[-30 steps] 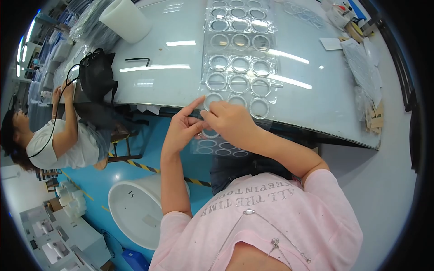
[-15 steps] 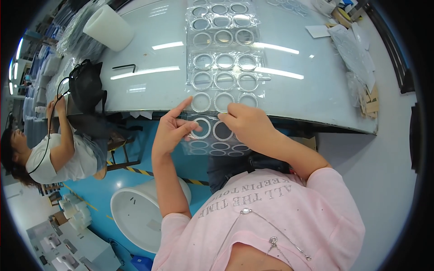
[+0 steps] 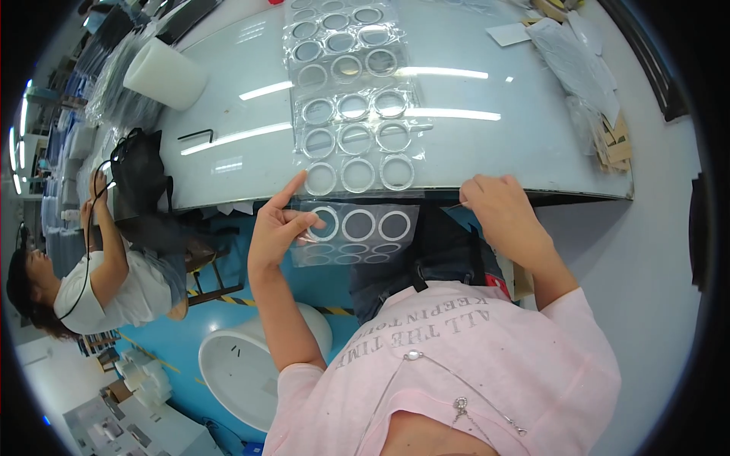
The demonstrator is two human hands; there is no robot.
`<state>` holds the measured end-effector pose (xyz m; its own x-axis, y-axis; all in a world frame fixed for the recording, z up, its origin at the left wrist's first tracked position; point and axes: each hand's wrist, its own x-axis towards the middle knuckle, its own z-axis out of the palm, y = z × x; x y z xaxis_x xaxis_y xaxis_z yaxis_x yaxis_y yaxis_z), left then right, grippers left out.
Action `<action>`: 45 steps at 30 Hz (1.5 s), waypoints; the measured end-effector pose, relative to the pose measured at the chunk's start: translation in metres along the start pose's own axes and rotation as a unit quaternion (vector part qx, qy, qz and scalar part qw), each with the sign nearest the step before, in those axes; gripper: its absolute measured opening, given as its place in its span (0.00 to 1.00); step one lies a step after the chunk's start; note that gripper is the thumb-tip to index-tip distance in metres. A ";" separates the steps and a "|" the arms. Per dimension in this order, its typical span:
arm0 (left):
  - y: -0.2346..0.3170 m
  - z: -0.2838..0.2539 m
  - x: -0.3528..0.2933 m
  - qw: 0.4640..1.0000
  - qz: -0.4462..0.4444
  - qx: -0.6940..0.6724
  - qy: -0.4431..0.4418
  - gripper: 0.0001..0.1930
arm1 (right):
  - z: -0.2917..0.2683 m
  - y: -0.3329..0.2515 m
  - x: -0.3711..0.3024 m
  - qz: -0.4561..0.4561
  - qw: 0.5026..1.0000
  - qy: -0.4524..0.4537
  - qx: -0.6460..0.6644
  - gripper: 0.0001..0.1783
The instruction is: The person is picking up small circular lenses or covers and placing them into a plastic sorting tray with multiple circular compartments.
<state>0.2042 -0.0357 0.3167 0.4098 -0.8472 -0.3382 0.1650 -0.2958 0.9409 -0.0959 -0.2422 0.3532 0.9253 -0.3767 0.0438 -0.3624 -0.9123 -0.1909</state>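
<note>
A long clear plastic film (image 3: pixel 319 83) with rows of whitish rings lies across the table, and its near end hangs over the front edge. At that edge my left hand (image 3: pixel 275 228) grips the film's left side. Its thumb lies by the leftmost ring (image 3: pixel 323 223) of the hanging row, and its index finger stretches up to the film on the tabletop. Off to the right, apart from the film, my right hand (image 3: pixel 502 209) is closed at the table edge. A thin dark tip shows at its fingers; what it belongs to is hidden.
On the table (image 3: pixel 236 171) are a black hex key (image 3: pixel 196 136) and a white foam roll (image 3: pixel 165 74). Plastic bags (image 3: pixel 570 64) lie at the right. A black bag (image 3: pixel 138 163) and a seated person (image 3: pixel 114 281) are at left. A white bin (image 3: pixel 232 380) stands below.
My right hand has moved off the film's hanging row to the right. The left hand stays at the film's left side. The whole view has shifted slightly.
</note>
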 end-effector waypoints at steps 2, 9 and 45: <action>0.003 0.001 -0.003 1.000 -0.005 -0.003 0.006 0.37 | 0.008 -0.004 -0.008 0.028 0.990 -0.010 0.135 0.08; -0.001 0.019 -0.002 0.996 -0.011 0.077 0.033 0.40 | 0.087 -0.032 -0.007 0.058 0.865 -0.011 0.498 0.21; 0.003 0.004 -0.006 0.998 0.010 0.036 0.042 0.20 | -0.084 0.157 0.087 0.104 0.963 0.052 0.241 0.12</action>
<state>0.1988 -0.0332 0.3217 0.4865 -0.8141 -0.3172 0.0931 -0.3126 0.9453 -0.0818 -0.4321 0.4098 0.8130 -0.5802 0.0484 -0.4213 -0.6435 -0.6390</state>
